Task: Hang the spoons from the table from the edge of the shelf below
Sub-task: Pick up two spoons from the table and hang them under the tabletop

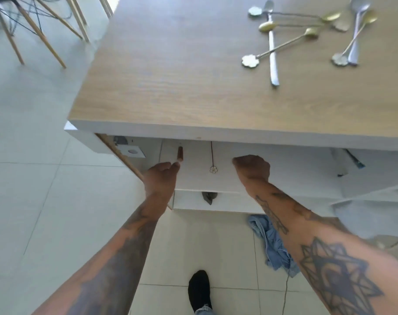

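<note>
Your left hand (161, 176) pinches a brown-handled spoon (180, 153) under the table (170, 76) edge; your right hand (252, 167) is fisted, contents unclear. The loose spoons (273, 42) at 1 o'clock look light, stiff and slippery, so grab mid-handle.

Tabletop (170, 71): light wood-grain top, matt; edge band smooth white.
Spoons (307, 35): metal; some silver and shiny, others brass-gold with pale flower-shaped ends.
Long silver spoon (273, 53): polished steel, smooth, glossy.
Hanging spoon (212, 160): thin dark metal stem, flower end white and gold, glossy.
Brown handle (180, 153): looks like varnished wood, though too blurred to be sure.
Shelf (204, 178): smooth white laminate, matt.
Floor (34, 178): large pale tiles, faint sheen.
Cloth (270, 242): crumpled blue denim-like fabric.
Chair legs (34, 35): bare light wood.
</note>
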Demonstrator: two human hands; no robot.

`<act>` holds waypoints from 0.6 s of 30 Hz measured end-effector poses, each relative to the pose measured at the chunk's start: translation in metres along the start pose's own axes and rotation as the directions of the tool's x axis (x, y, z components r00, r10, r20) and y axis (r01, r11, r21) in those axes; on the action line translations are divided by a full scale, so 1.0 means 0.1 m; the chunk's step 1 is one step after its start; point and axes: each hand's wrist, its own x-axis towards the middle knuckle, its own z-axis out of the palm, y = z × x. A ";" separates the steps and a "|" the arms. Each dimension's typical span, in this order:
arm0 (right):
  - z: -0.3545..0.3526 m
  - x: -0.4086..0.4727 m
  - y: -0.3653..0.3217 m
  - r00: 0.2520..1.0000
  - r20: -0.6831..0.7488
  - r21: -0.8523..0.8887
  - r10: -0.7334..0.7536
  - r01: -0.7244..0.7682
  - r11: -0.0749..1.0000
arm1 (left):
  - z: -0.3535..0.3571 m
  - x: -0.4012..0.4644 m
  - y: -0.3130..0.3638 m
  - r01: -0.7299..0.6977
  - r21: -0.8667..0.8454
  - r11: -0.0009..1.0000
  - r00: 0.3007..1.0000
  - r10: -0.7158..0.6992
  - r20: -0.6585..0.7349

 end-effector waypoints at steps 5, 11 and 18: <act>-0.69 -0.62 0.40 0.998 0.051 -0.091 0.021 -0.017 0.996 | -0.19 -0.84 0.04 -0.056 0.092 0.994 0.998 0.058 -0.027; -1.70 -1.44 0.97 0.997 -0.010 0.108 0.074 -0.072 0.992 | -0.55 -1.75 0.32 -0.046 0.176 0.983 0.997 0.055 -0.048; -2.97 -1.84 1.17 0.981 -0.194 0.226 0.020 0.024 0.974 | -0.81 -2.31 1.21 -0.197 0.171 0.966 0.963 0.223 -0.153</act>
